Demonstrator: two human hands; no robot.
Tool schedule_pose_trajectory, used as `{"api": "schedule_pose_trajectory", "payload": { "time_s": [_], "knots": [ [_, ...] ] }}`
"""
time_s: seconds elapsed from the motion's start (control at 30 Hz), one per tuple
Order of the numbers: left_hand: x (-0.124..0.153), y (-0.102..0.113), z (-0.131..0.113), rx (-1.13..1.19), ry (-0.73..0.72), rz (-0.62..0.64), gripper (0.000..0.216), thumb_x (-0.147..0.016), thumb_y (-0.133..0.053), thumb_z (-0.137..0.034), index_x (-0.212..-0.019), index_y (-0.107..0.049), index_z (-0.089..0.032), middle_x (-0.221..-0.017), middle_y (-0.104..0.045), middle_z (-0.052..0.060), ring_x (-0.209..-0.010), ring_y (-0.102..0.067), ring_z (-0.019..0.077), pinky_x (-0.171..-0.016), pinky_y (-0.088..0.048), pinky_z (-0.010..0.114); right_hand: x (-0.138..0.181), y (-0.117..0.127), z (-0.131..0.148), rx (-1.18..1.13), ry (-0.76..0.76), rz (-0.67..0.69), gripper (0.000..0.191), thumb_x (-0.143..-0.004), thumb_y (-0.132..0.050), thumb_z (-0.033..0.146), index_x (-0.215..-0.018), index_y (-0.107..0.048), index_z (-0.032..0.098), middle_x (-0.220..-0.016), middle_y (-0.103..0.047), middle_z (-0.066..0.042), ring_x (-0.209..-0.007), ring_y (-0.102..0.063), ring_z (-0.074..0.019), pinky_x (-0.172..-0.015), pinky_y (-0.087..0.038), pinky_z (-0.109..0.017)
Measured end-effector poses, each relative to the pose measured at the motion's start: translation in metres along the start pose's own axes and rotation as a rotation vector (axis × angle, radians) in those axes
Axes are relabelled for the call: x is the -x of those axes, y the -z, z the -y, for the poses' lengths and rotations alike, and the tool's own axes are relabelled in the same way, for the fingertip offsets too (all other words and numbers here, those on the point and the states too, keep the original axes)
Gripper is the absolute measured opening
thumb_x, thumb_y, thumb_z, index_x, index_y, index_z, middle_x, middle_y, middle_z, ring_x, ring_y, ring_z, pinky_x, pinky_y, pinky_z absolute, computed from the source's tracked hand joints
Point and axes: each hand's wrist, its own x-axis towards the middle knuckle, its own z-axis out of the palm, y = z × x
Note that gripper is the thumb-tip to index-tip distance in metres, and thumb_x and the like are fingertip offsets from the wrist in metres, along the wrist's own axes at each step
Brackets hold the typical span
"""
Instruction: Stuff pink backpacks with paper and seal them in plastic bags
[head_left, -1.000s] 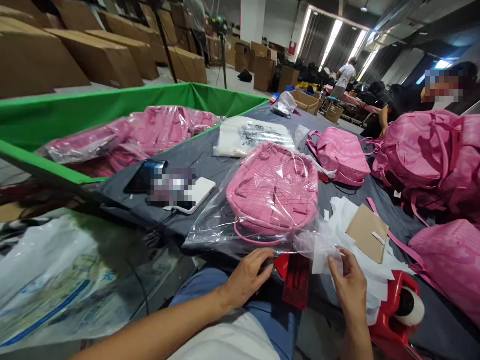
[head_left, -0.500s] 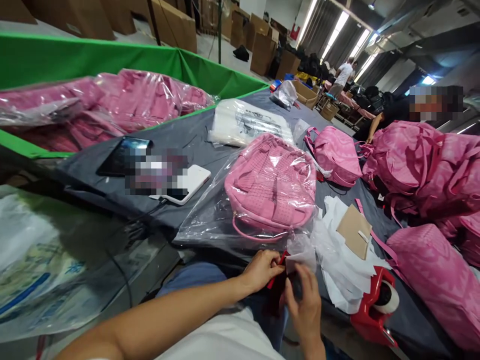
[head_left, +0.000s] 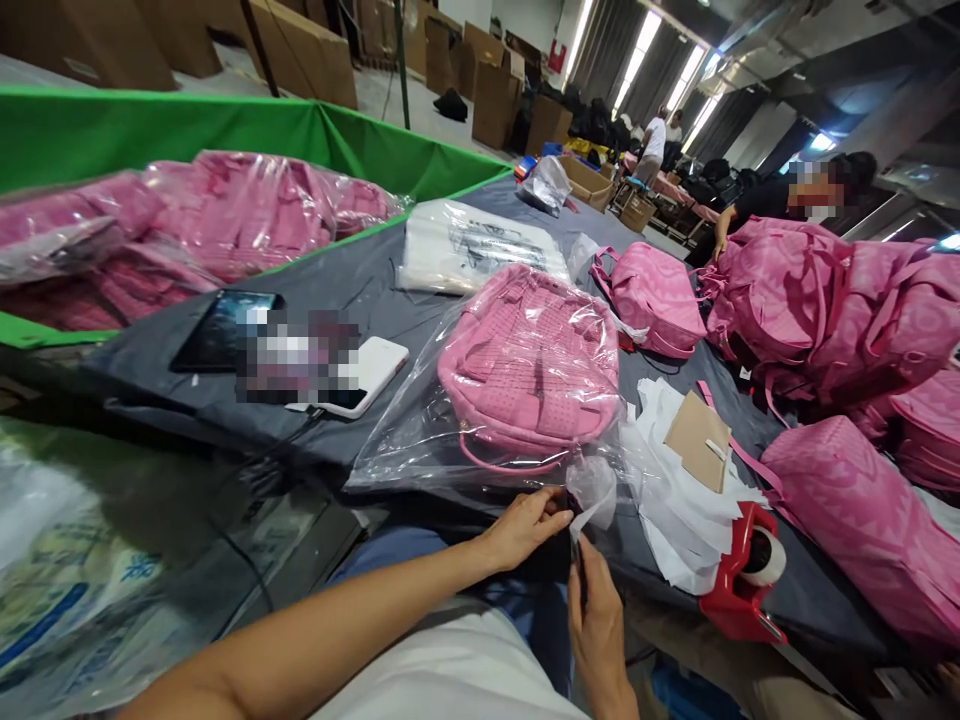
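At the table's front edge, my left hand (head_left: 529, 528) is closed, fingertips pinched at a small dark item that I cannot make out. My right hand (head_left: 598, 610) is closed beside it, gripping the lower end of a thin, whitish translucent sheet (head_left: 596, 490). Something dark and narrow also shows at the right fingertips. Just beyond both hands lies a pink backpack (head_left: 532, 370) inside a clear plastic bag (head_left: 409, 440), whose loose end spreads to the left.
White paper sheets (head_left: 679, 540), brown card (head_left: 697, 440) and a red tape dispenser (head_left: 724, 590) lie to the right, near pink backpacks (head_left: 862, 530). Left are a white phone (head_left: 375, 370), a tablet (head_left: 217, 325) and a green-walled bin (head_left: 405, 150) of bagged backpacks. A co-worker (head_left: 757, 205) stands far right.
The red item between my hands no longer shows; a dark one shows there. My right hand has moved slightly down and turned, its fingers closing on the whitish sheet. The view has shifted slightly.
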Motion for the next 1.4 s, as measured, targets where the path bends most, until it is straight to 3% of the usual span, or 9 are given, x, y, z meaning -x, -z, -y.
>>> {"api": "schedule_pose_trajectory", "payload": {
  "time_s": [0.17, 0.33, 0.57, 0.8, 0.93, 1.07, 1.17, 1.23, 1.4],
  "knots": [
    [-0.012, -0.017, -0.006, -0.142, 0.086, 0.038, 0.044, -0.089, -0.059, -0.038, -0.126, -0.060, -0.015, -0.099, -0.076, 0.009, -0.084, -0.072, 0.0250, -0.077, -0.052, 0.032, -0.014, 0.030, 0.009, 0.072, -0.071, -0.190, 0.029, -0.097, -0.062, 0.044, -0.114, -0.065, 0.021, -0.105, -0.071, -0.011, -0.091, -0.070, -0.0264, -0.080, -0.060, -0.040],
    [-0.019, -0.031, 0.004, -0.210, 0.081, -0.101, 0.039, -0.084, -0.063, -0.022, -0.123, -0.061, -0.018, -0.115, -0.075, 0.012, -0.109, -0.069, 0.0284, -0.095, -0.051, 0.036, -0.067, 0.018, 0.018, 0.168, -0.127, -0.273, 0.085, -0.084, -0.069, 0.064, -0.147, -0.042, 0.013, -0.138, -0.054, -0.025, -0.127, -0.054, -0.0402, -0.100, -0.050, -0.055],
    [-0.012, -0.013, 0.021, -0.100, 0.010, -0.219, 0.031, -0.090, -0.047, -0.019, -0.109, -0.072, -0.019, -0.110, -0.077, 0.008, -0.107, -0.069, 0.0251, -0.101, -0.051, 0.039, -0.070, 0.023, -0.016, -0.133, -0.475, -0.329, 0.069, -0.084, -0.059, 0.049, -0.143, -0.051, 0.016, -0.126, -0.067, -0.017, -0.108, -0.068, -0.0341, -0.086, -0.057, -0.044],
    [-0.002, -0.027, 0.024, 0.250, 0.030, -0.099, 0.048, -0.090, -0.055, -0.057, -0.106, -0.071, -0.015, -0.061, -0.062, -0.002, -0.045, -0.053, 0.0128, -0.044, -0.047, 0.024, -0.014, 0.010, -0.014, -0.838, -0.768, -0.209, 0.077, -0.078, -0.076, 0.052, -0.142, -0.048, 0.019, -0.115, -0.070, -0.009, -0.085, -0.071, -0.0237, -0.070, -0.062, -0.038],
    [-0.007, -0.035, 0.022, 0.339, 0.029, -0.116, 0.048, -0.083, -0.058, -0.063, -0.090, -0.068, -0.016, -0.060, -0.061, -0.002, -0.048, -0.059, 0.0142, -0.048, -0.052, 0.025, 0.005, 0.006, -0.028, -0.300, -0.580, -0.315, 0.069, -0.079, -0.073, 0.054, -0.133, -0.057, 0.014, -0.114, -0.069, -0.014, -0.094, -0.069, -0.0282, -0.075, -0.061, -0.040],
    [-0.011, -0.035, 0.020, 0.275, 0.092, -0.240, 0.040, -0.079, -0.060, -0.057, -0.075, -0.063, -0.018, -0.049, -0.054, -0.004, -0.041, -0.057, 0.0150, -0.041, -0.046, 0.023, 0.005, 0.041, -0.007, 0.249, -0.005, -0.531, 0.052, -0.090, -0.067, 0.029, -0.139, -0.055, 0.017, -0.119, -0.065, -0.016, -0.109, -0.065, -0.0297, -0.087, -0.059, -0.045],
    [-0.011, -0.036, 0.018, 0.281, 0.104, -0.241, 0.034, -0.079, -0.060, -0.052, -0.070, -0.059, -0.019, -0.051, -0.056, -0.004, -0.043, -0.058, 0.0145, -0.043, -0.048, 0.023, -0.007, 0.049, 0.019, 0.223, 0.475, -0.287, 0.056, -0.091, -0.059, 0.011, -0.145, -0.051, 0.023, -0.118, -0.067, -0.011, -0.114, -0.064, -0.0255, -0.093, -0.058, -0.043],
    [-0.010, -0.038, 0.016, 0.291, 0.136, -0.255, 0.032, -0.078, -0.059, -0.051, -0.072, -0.060, -0.020, -0.051, -0.057, -0.004, -0.044, -0.058, 0.0147, -0.044, -0.048, 0.023, -0.017, 0.040, 0.020, 0.260, 0.433, -0.110, 0.060, -0.092, -0.055, 0.013, -0.151, -0.044, 0.021, -0.127, -0.066, -0.013, -0.123, -0.061, -0.0280, -0.098, -0.057, -0.048],
    [-0.013, -0.038, 0.012, 0.285, 0.147, -0.305, 0.031, -0.076, -0.058, -0.049, -0.072, -0.064, -0.019, -0.050, -0.055, -0.004, -0.042, -0.054, 0.0148, -0.043, -0.046, 0.025, -0.022, 0.009, -0.023, 0.417, 0.183, -0.151, 0.049, -0.094, -0.043, 0.009, -0.140, -0.054, 0.019, -0.124, -0.069, -0.015, -0.113, -0.066, -0.0301, -0.086, -0.061, -0.050]
  ]
}}
